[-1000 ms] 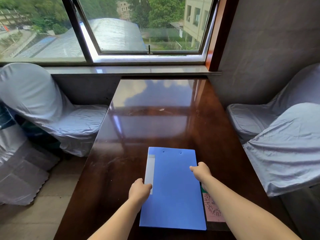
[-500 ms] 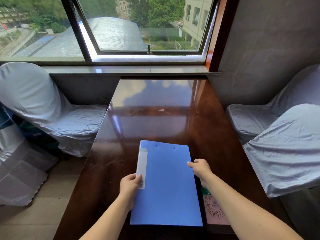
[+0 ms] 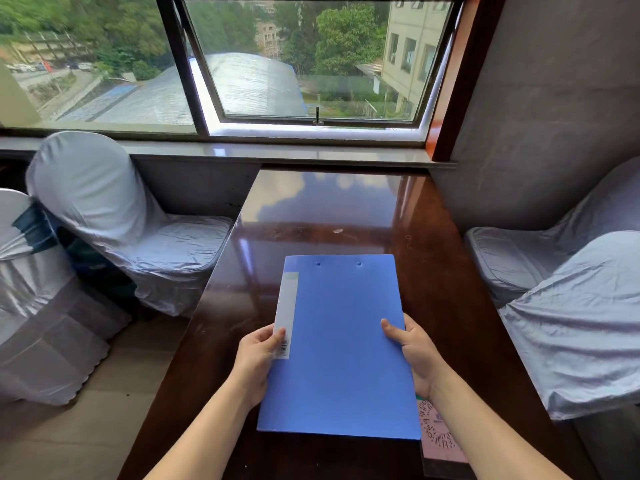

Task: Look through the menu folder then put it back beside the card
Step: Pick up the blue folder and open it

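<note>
At the near right, a pink card with a printed code is lying flat on the dark wooden table, partly hidden under the folder's near right corner and the right forearm. The blue menu folder is sitting closed over the near middle of the table, its white spine label running along the left edge; whether it is resting on the surface or being held just above it cannot be told. The left hand is pinching the folder's left edge, thumb lying on the label and fingers underneath. The right hand is pinching the right edge, thumb on top of the cover. Farther off, covered chairs are standing on both sides of the table. A window is running along the far wall.
</note>
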